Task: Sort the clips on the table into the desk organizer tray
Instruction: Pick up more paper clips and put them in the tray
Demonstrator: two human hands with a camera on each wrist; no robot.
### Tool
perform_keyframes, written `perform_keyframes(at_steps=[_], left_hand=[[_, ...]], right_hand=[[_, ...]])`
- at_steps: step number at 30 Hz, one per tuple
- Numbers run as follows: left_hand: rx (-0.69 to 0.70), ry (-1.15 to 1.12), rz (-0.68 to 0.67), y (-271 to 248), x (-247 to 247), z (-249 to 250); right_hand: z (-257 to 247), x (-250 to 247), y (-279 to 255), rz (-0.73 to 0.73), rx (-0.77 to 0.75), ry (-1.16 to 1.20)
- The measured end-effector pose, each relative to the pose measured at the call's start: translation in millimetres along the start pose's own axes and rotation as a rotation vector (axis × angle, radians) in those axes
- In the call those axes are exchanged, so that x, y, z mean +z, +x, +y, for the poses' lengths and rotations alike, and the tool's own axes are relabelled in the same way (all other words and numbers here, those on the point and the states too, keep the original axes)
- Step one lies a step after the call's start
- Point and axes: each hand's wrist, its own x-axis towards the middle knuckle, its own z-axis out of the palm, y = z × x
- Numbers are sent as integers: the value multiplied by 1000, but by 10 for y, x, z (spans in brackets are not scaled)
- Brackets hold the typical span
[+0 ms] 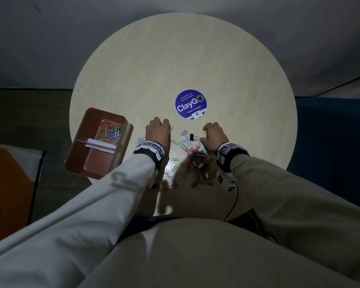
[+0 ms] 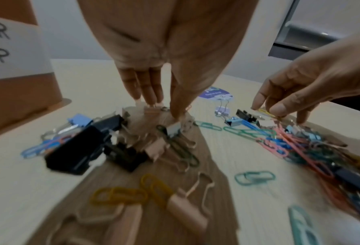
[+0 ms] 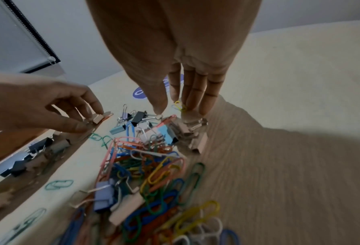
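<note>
Loose coloured paper clips and binder clips (image 1: 195, 161) lie heaped on the round table (image 1: 195, 59) between my hands. My left hand (image 1: 160, 126) pinches a pale pink binder clip (image 3: 97, 118) against the tabletop, fingers and thumb (image 2: 164, 109) pointing down onto it. My right hand (image 1: 208, 132) pinches a yellow paper clip (image 3: 179, 106) at the far edge of the heap (image 3: 149, 165). The brown organizer tray (image 1: 96, 161) sits at the table's left edge. Its far compartment holds coloured paper clips (image 1: 110, 133).
A round purple sticker (image 1: 191, 104) lies just beyond my hands. Black binder clips (image 2: 76, 149) sit left of my left hand. An orange box (image 1: 6, 194) stands off the table at left, and a blue seat (image 1: 330, 142) at right. A black cable (image 1: 235, 196) hangs from my right wrist.
</note>
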Motion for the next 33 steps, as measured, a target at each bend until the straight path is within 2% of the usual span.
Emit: perform_keyframes(at_steps=[2,4,7,12,16,20,24,26,28,30,31,33], left_hand=[[27,-21,53,-77,16,17],[130,-53,59,-191,60,119],[252,-147,-18,-380,171,359],[305,-129,-182,-551,372,508],[287,-149,-216,-563,380,467],[205,-160,-266,-558,349,371],[145,-253,-249,-585,314,266],[135,-334,-202,-609,269,227],[96,-448,-165,-647,188,201],[40,-548,-148,-693,109,189],[21,-587,-139,-713,68,188],[5,-671,-121,-730,40,177]], right_hand=[[53,18,4,-16,-28,16],[112,56,-11,-1,-31,64],[167,140,-47,32,-36,105],[254,199,-130,49,-75,132],[289,107,-246,38,-33,238],[397,106,-354,13,39,366],[496,84,-469,68,124,546],[490,75,-520,91,174,787],[459,59,-563,105,285,1030],[443,52,-607,93,359,1144],[446,64,-616,83,346,1111],[436,86,-664,67,222,895]])
